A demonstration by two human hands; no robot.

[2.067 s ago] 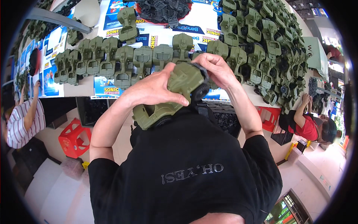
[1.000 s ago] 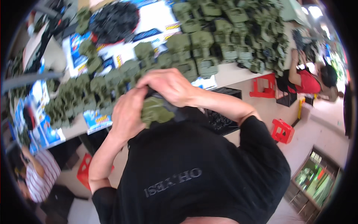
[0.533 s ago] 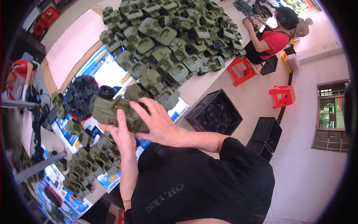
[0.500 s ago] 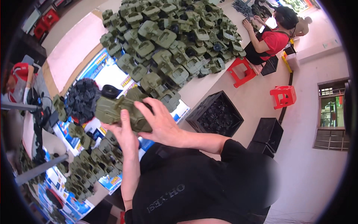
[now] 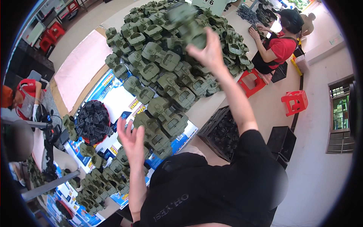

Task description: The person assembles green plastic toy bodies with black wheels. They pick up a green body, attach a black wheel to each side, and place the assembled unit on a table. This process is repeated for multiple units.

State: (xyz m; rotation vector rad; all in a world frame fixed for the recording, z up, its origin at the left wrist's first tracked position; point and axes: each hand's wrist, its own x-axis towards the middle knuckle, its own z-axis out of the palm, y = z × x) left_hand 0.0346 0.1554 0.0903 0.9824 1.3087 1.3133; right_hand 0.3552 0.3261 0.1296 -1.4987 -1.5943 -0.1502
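Note:
My right hand (image 5: 210,52) is stretched out over the far pile, gripping the near end of an olive-green toy vehicle body (image 5: 184,22). Motion smears that body, so its details are hard to make out. Below it lies a large heap of similar green vehicle bodies (image 5: 160,56). My left hand (image 5: 131,140) hovers near the table with its fingers apart and nothing in them. Close to it are a round red-rimmed container (image 5: 110,120) heaped with black parts (image 5: 92,122) and more green bodies (image 5: 106,181) in rows.
Blue and white printed sheets (image 5: 120,99) cover part of the table, beside a pink sheet (image 5: 81,70). A black crate (image 5: 215,130) of dark parts stands at the table's right side. Red stools (image 5: 294,103) are on the floor. Co-workers in red (image 5: 278,51) work at right and far left.
My right hand has carried the green vehicle body forward and right, from in front of me to over the heap. My left hand has let go of it and opened.

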